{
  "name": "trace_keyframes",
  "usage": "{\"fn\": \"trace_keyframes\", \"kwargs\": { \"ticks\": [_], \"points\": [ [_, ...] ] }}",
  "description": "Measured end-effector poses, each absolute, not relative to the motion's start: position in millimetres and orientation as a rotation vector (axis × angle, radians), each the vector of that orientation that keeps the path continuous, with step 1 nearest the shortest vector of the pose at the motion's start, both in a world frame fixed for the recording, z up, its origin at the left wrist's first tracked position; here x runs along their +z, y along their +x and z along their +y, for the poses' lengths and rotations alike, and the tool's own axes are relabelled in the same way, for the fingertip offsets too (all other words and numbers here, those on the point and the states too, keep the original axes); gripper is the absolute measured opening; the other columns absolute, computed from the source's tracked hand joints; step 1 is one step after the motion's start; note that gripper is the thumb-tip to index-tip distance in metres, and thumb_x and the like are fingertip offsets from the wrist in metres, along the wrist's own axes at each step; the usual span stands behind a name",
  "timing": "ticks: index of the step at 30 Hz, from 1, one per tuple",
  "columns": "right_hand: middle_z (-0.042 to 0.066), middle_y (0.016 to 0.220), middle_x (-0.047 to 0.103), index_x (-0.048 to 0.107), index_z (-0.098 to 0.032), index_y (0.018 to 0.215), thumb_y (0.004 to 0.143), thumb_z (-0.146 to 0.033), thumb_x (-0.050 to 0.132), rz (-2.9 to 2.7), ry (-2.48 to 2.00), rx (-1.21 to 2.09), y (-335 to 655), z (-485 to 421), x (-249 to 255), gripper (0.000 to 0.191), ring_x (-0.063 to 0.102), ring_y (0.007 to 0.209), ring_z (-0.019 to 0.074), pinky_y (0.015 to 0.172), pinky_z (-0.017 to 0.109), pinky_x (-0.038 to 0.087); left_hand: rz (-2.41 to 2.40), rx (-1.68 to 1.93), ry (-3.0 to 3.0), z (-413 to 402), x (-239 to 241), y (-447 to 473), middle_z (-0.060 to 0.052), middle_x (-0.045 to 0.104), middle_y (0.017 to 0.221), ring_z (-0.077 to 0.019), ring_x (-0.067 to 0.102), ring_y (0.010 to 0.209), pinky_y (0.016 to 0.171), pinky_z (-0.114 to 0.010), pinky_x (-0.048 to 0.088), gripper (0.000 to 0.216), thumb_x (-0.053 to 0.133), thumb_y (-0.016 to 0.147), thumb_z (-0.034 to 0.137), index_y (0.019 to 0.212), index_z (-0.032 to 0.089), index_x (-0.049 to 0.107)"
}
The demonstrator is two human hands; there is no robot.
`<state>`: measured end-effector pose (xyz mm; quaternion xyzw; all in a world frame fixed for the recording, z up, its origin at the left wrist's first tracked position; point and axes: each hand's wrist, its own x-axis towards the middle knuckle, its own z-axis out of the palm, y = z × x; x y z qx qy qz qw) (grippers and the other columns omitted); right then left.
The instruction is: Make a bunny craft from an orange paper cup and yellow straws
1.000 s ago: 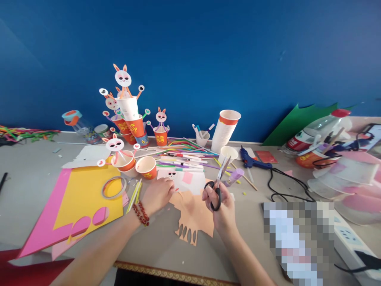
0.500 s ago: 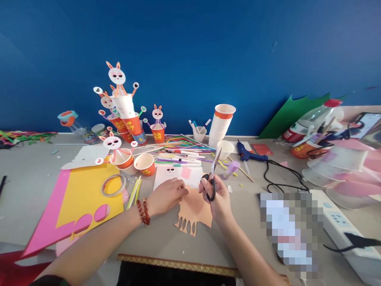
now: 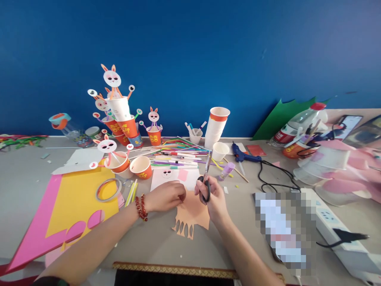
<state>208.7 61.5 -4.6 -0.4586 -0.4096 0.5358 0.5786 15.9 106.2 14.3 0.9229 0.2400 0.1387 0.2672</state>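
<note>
My right hand (image 3: 214, 198) grips black-handled scissors (image 3: 206, 176), blades pointing up and away from me. Close by on the left, my left hand (image 3: 169, 196) has its fingers curled and pressed together; what they pinch, if anything, is too small to make out. Under and between both hands lies an orange paper sheet (image 3: 193, 214) with leaf-shaped cutouts along its near edge. Just beyond it is a white sheet (image 3: 193, 180) with a small round rabbit face (image 3: 166, 173) and a pink square (image 3: 182, 174) on it.
Rabbit-decorated paper cups (image 3: 119, 127) stand at the back left, a cup stack (image 3: 216, 127) at the back centre. Markers (image 3: 178, 157) lie between. Tape (image 3: 108, 190) rests on yellow paper (image 3: 74, 198). Right are a glue gun (image 3: 245, 154), glue stick (image 3: 227, 171) and power strip (image 3: 330, 218).
The view has shifted slightly, so the table's things sit further left. Both hands stay close together over the orange paper, and the scissors remain upright in my right hand.
</note>
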Motion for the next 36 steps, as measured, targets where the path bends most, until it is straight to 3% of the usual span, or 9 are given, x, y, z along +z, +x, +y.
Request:
{"fn": "trace_keyframes", "kwargs": {
  "ticks": [4,8,16,21,24,26,30,36],
  "points": [
    [-0.003,0.059,0.059,0.048,-0.021,0.070,0.079,-0.051,0.076,-0.965,-1.088,1.273,207,62,-6,0.043,0.034,0.039,0.0055,0.037,0.020,0.024,0.811,0.713,2.360,99,19,11,-0.007,0.066,0.097,-0.0222,0.063,0.094,0.086,-0.034,0.050,0.019,0.043,0.099,0.023,0.091,0.020,0.060],
    [-0.005,0.059,0.056,0.052,-0.020,0.075,0.074,-0.042,0.080,-0.957,-0.991,1.496,202,59,-4,0.035,0.036,0.039,0.0049,0.037,0.019,0.027,0.788,1.130,2.434,88,11,1,-0.009,0.068,0.104,-0.0240,0.062,0.100,0.095,-0.045,0.047,0.019,0.049,0.097,0.022,0.092,0.025,0.067],
    [-0.004,0.069,0.056,0.056,-0.023,0.083,0.065,-0.037,0.080,-1.017,-0.938,1.605,201,54,-8,0.033,0.039,0.047,0.0079,0.043,0.021,0.029,0.769,1.003,2.766,82,2,-3,-0.005,0.074,0.095,-0.0219,0.066,0.094,0.091,-0.042,0.054,0.020,0.054,0.092,0.017,0.084,0.029,0.067],
    [-0.002,0.069,0.056,0.056,-0.023,0.080,0.064,-0.032,0.076,-1.052,-0.988,1.412,199,56,-5,0.027,0.046,0.054,0.0121,0.049,0.024,0.038,0.911,1.333,2.425,81,0,3,-0.010,0.066,0.108,-0.0240,0.061,0.102,0.092,-0.042,0.050,0.019,0.055,0.090,0.013,0.104,0.025,0.060],
    [0.000,0.073,0.058,0.055,-0.023,0.080,0.065,-0.026,0.074,-1.057,-0.999,1.325,199,56,-1,0.025,0.051,0.061,0.0141,0.054,0.024,0.042,0.991,1.108,1.890,80,3,8,-0.005,0.060,0.087,-0.0188,0.058,0.080,0.072,-0.032,0.050,0.005,0.051,0.093,0.020,0.095,0.021,0.057],
    [-0.001,0.073,0.057,0.055,-0.023,0.081,0.065,-0.024,0.074,-1.072,-1.016,1.326,198,55,1,0.025,0.050,0.061,0.0142,0.053,0.024,0.042,0.916,0.872,1.684,79,4,11,-0.001,0.056,0.075,-0.0152,0.053,0.068,0.062,-0.027,0.045,0.011,0.053,0.092,0.026,0.083,0.019,0.055],
    [-0.002,0.072,0.055,0.051,-0.023,0.078,0.068,-0.024,0.075,-1.109,-1.048,1.350,198,52,-1,0.027,0.047,0.060,0.0139,0.053,0.024,0.039,0.846,0.738,1.494,76,-1,17,0.001,0.055,0.071,-0.0132,0.052,0.065,0.062,-0.024,0.042,0.018,0.058,0.089,0.029,0.075,0.018,0.055],
    [0.000,0.076,0.056,0.052,-0.023,0.082,0.076,-0.031,0.077,-1.165,-1.090,1.296,197,51,-8,0.027,0.049,0.064,0.0150,0.057,0.025,0.038,0.826,0.816,1.354,76,-2,20,0.000,0.058,0.071,-0.0138,0.055,0.066,0.064,-0.025,0.045,0.019,0.060,0.091,0.034,0.081,0.017,0.059]
  ]
}}
